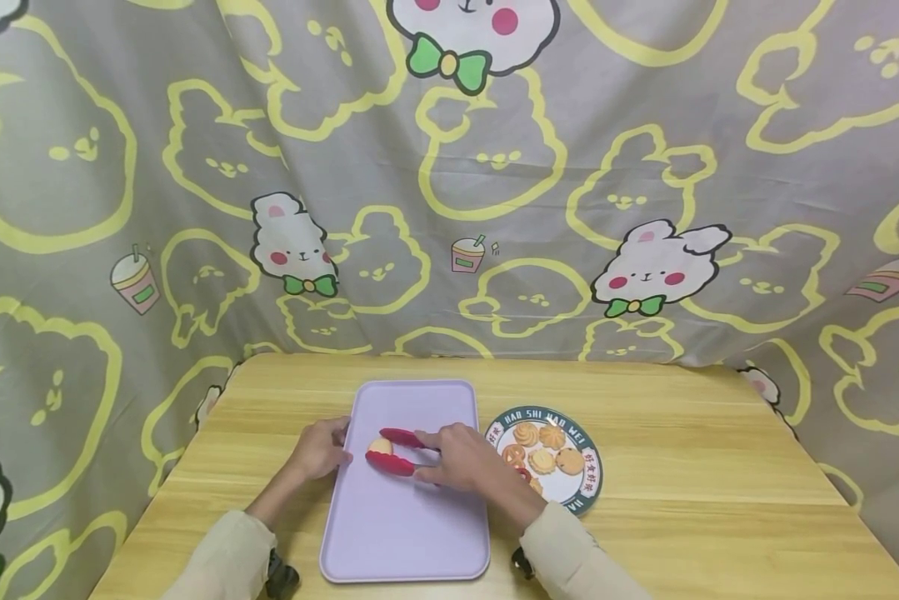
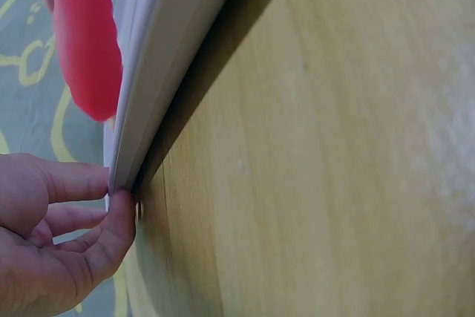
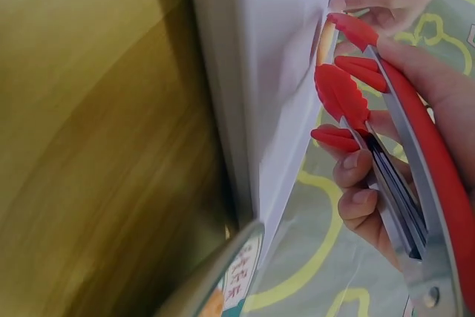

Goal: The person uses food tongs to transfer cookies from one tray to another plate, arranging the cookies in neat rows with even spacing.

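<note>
My right hand point(image 1: 460, 457) grips a pair of red-tipped metal tongs point(image 3: 419, 176) above the lilac tray point(image 1: 404, 533). The tongs' red tips are spread, one on each side of a round pale cookie point(image 1: 380, 448) on the tray; whether both touch it I cannot tell. At the tray's left edge, my left hand point(image 1: 317, 448) pinches the rim between thumb and fingers, seen closer in the left wrist view. To the right of the tray, partly behind my right forearm, is a round plate point(image 1: 595, 475) with a green patterned rim, holding several cookies point(image 1: 542, 461).
Everything stands on a wooden table point(image 1: 689, 467). A grey curtain point(image 1: 509, 192) with yellow outlines and cartoon bunnies hangs behind the table and along its sides. The plate sits close against the tray's right edge.
</note>
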`<state>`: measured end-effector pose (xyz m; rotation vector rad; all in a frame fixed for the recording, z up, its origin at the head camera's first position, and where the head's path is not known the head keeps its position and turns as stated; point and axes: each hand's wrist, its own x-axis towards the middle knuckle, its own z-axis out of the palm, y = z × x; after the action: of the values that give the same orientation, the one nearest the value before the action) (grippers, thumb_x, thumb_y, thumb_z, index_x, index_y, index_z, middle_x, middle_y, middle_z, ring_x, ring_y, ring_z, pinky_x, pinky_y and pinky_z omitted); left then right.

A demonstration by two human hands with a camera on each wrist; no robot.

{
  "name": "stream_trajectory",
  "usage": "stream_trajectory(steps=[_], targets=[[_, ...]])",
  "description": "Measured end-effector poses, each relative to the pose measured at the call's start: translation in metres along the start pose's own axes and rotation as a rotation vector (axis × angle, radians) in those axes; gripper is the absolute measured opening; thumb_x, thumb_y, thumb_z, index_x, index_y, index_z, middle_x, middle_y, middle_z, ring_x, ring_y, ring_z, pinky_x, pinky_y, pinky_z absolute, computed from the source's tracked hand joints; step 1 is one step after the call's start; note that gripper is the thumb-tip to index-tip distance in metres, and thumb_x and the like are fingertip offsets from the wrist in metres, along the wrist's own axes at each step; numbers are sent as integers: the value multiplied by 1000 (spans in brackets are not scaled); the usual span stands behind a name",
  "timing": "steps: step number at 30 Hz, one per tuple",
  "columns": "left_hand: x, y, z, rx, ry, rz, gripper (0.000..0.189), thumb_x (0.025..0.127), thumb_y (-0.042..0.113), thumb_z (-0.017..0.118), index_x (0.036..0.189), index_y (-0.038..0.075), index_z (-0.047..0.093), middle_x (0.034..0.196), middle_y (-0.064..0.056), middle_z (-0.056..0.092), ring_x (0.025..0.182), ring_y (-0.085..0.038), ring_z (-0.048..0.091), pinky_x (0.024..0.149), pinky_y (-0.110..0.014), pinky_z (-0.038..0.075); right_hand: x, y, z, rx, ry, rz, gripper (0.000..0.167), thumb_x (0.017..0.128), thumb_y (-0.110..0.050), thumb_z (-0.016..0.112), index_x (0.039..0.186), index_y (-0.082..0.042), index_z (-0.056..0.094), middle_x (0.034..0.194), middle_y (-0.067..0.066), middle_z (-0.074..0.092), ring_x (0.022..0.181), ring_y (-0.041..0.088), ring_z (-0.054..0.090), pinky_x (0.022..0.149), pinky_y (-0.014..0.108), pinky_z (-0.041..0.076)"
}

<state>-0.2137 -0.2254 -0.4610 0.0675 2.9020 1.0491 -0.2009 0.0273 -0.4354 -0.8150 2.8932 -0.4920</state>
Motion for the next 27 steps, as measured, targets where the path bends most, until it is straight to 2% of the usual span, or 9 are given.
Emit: stream_trajectory(steps=[7,13,20,25,27], targets=[[0,0,0,-17,5,12,67,66,-5,70,130,-11,49,87,-16,67,74,-23,64,65,-33,59,-11,16,-9,47,5,6,64,78,-49,71,134,-23,56,55,-7,44,57,8,42,47,19,35],[-1,-1,0,-6,15,17,68,65,-5,71,129,-11,50,85,-14,65,71,-20,61,62,-30,57,-27,34,-17,91,39,0,63,78,-47,71,133,-18,57,65,-5,56,56,6,42,45,17,36],[-1,0,2,-21,12,14,67,66,-5,70,129,-12,49,85,-15,65,69,-19,60,58,-28,56,-53,53,-27,80,70,43,63,78,-48,71,132,-19,57,62,-8,43,56,5,38,44,17,31],[-2,1,2,-31,4,-9,68,66,-6,69,130,-11,48,89,-17,66,70,-20,62,58,-28,57,-71,66,-36,78,79,89,63,76,-45,74,132,-21,57,59,-9,44,58,6,41,47,17,33],[-1,0,2,-32,3,-16,68,66,-6,69,131,-11,48,90,-18,66,71,-21,63,59,-29,58,-77,72,-40,56,83,90,62,76,-45,74,132,-22,58,64,-9,51,60,5,43,49,17,34]])
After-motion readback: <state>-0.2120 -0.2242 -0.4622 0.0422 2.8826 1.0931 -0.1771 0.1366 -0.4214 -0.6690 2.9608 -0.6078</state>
